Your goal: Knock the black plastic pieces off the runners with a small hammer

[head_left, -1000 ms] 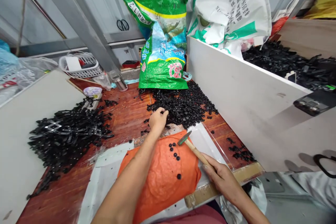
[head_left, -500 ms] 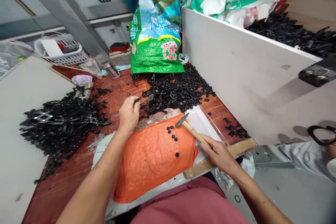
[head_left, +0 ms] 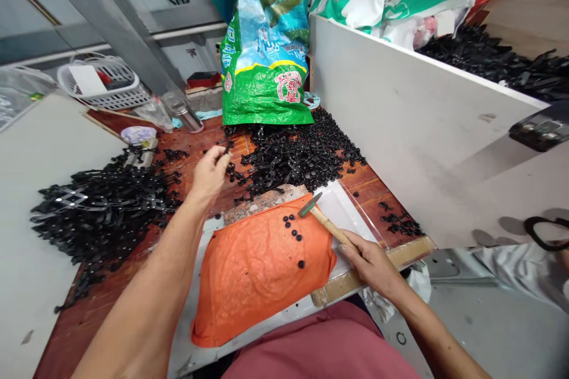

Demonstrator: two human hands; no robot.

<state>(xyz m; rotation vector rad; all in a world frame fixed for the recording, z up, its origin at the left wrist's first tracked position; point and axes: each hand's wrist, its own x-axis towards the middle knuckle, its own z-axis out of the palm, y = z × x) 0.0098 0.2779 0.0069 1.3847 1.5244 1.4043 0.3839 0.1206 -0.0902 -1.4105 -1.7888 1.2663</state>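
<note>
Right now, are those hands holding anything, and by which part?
The right hand grips a small metal-headed hammer by its pale wooden handle. Whether the left hand holds anything cannot be told.

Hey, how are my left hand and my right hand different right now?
Your left hand reaches farther out, over the tabletop beside the middle pile of black parts; your right hand is closer to your body. Your right hand grips a hammer by its wooden handle; your left hand has its fingers bent toward the thumb, and whether it pinches anything is unclear. Both hands are bare.
</note>
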